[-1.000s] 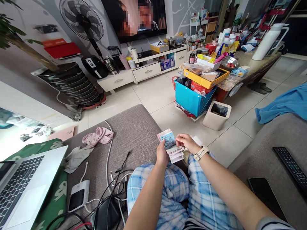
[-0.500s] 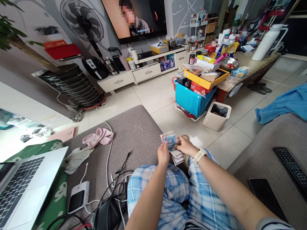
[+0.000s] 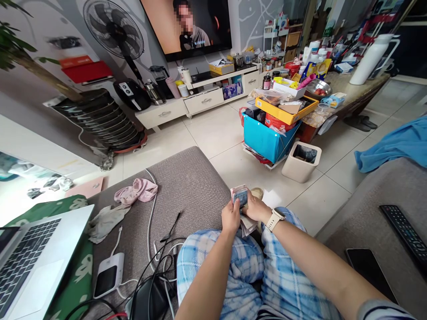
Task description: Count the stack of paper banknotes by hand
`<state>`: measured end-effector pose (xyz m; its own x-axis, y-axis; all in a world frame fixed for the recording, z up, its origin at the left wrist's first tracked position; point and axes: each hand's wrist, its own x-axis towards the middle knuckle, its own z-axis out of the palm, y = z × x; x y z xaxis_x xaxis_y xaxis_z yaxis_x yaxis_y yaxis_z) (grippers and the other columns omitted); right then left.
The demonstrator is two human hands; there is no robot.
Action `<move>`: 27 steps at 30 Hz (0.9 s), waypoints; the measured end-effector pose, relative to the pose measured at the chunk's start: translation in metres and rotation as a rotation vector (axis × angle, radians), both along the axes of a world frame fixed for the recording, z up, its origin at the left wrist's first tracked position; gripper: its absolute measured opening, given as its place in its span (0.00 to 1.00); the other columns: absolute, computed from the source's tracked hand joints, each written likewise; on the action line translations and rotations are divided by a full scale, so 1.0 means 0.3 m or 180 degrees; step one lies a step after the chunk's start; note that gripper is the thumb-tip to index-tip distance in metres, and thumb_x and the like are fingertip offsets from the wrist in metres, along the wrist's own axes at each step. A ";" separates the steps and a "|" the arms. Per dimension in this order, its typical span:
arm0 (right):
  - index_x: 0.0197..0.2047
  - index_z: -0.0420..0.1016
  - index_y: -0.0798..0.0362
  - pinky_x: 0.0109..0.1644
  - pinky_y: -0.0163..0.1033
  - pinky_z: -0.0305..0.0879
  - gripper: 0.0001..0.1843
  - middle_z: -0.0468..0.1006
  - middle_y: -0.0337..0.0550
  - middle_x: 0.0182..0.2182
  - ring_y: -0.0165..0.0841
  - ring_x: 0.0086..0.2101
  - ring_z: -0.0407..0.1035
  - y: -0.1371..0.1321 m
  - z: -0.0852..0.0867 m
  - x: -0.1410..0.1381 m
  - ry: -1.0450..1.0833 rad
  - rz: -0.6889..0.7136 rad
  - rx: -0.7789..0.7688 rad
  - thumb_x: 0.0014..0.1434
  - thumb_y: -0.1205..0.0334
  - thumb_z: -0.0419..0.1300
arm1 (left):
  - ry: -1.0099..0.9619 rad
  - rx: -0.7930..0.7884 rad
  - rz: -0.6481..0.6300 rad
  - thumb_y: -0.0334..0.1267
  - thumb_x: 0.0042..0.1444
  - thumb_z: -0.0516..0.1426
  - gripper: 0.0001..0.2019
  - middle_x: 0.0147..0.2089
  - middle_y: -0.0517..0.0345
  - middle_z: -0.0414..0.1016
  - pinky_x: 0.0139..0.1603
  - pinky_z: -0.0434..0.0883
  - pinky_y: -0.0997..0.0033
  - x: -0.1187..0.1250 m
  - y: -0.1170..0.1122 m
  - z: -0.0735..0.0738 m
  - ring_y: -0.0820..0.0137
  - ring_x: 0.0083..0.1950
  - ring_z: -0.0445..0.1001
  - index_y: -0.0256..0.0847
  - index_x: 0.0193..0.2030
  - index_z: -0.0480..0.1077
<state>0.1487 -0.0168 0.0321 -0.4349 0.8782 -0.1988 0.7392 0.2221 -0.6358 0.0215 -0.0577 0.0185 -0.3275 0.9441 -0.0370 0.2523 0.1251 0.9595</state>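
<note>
A stack of banknotes point(image 3: 240, 195), pink and blue, is held above my knees in blue plaid trousers. My left hand point(image 3: 231, 217) grips the stack from the left with its fingers curled round it. My right hand point(image 3: 254, 208), with a white watch point(image 3: 275, 218) on its wrist, is closed on the same stack from the right, thumb on the top note. Lower notes of the stack hang beneath both hands and are partly hidden by them.
A grey sofa cushion point(image 3: 187, 182) carries a pink cloth point(image 3: 136, 190), cables and a white charger point(image 3: 107, 274). A laptop point(image 3: 30, 258) lies at the left. On the floor ahead stand a beige bin point(image 3: 301, 160) and a blue crate point(image 3: 267, 138). A remote point(image 3: 405, 231) and phone point(image 3: 367, 266) lie right.
The fanned notes have been drawn together into a tighter stack. My right hand has slid left over them, and both hands have closed in on each other.
</note>
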 end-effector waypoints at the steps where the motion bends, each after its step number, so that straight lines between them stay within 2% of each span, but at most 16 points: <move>1: 0.67 0.39 0.63 0.43 0.44 0.62 0.44 0.72 0.64 0.49 0.47 0.44 0.70 0.000 -0.002 -0.001 0.0054 -0.0001 0.0010 0.52 0.65 0.55 | -0.0164 0.0015 0.0021 0.48 0.54 0.55 0.15 0.34 0.47 0.78 0.42 0.65 0.66 -0.001 0.005 -0.006 0.59 0.37 0.73 0.39 0.34 0.77; 5: 0.68 0.39 0.60 0.49 0.42 0.61 0.45 0.67 0.61 0.55 0.44 0.50 0.66 0.003 -0.007 -0.004 0.0442 -0.0084 0.0110 0.50 0.66 0.56 | -0.1259 -0.0053 0.0239 0.46 0.49 0.59 0.14 0.36 0.47 0.79 0.44 0.67 0.65 -0.001 0.029 -0.033 0.60 0.39 0.74 0.36 0.34 0.76; 7: 0.68 0.41 0.59 0.48 0.42 0.61 0.45 0.68 0.59 0.54 0.42 0.48 0.67 0.007 -0.009 -0.003 0.0613 -0.0182 0.0141 0.49 0.67 0.57 | -0.1817 -0.0096 0.0391 0.45 0.47 0.60 0.14 0.39 0.47 0.79 0.45 0.67 0.64 0.002 0.038 -0.038 0.60 0.41 0.75 0.36 0.35 0.76; 10: 0.66 0.47 0.56 0.44 0.40 0.62 0.44 0.73 0.52 0.46 0.37 0.39 0.69 0.018 -0.013 0.002 0.0858 -0.0387 0.0023 0.47 0.66 0.59 | -0.2353 -0.0120 0.0519 0.42 0.44 0.61 0.15 0.40 0.47 0.79 0.46 0.68 0.62 0.004 0.041 -0.034 0.59 0.41 0.76 0.35 0.37 0.75; 15: 0.58 0.59 0.52 0.40 0.37 0.62 0.34 0.73 0.43 0.39 0.33 0.34 0.68 0.038 -0.018 0.012 0.1243 -0.0656 -0.0294 0.46 0.65 0.59 | -0.2564 -0.0165 0.0506 0.40 0.41 0.63 0.14 0.35 0.49 0.79 0.42 0.70 0.62 0.003 0.039 -0.035 0.62 0.36 0.76 0.35 0.36 0.74; 19: 0.47 0.66 0.51 0.37 0.37 0.61 0.21 0.71 0.38 0.31 0.32 0.32 0.67 0.043 -0.014 0.015 0.1342 -0.0820 -0.0186 0.47 0.60 0.60 | -0.2555 -0.0108 0.0464 0.38 0.41 0.64 0.15 0.37 0.50 0.79 0.43 0.69 0.63 0.000 0.041 -0.052 0.64 0.36 0.76 0.35 0.37 0.73; 22: 0.37 0.67 0.51 0.35 0.36 0.59 0.14 0.70 0.36 0.27 0.32 0.29 0.66 0.043 -0.013 0.016 0.1329 -0.0978 0.0034 0.48 0.54 0.60 | -0.2527 -0.0105 0.0415 0.38 0.40 0.64 0.18 0.36 0.50 0.79 0.43 0.69 0.63 -0.001 0.042 -0.057 0.63 0.37 0.77 0.35 0.39 0.74; 27: 0.26 0.64 0.52 0.32 0.35 0.56 0.11 0.69 0.36 0.23 0.31 0.27 0.64 0.044 -0.015 0.015 0.1233 -0.0960 0.0145 0.49 0.53 0.59 | -0.2536 -0.0160 0.0394 0.39 0.39 0.65 0.18 0.33 0.51 0.78 0.42 0.69 0.62 0.004 0.039 -0.045 0.61 0.37 0.77 0.34 0.39 0.73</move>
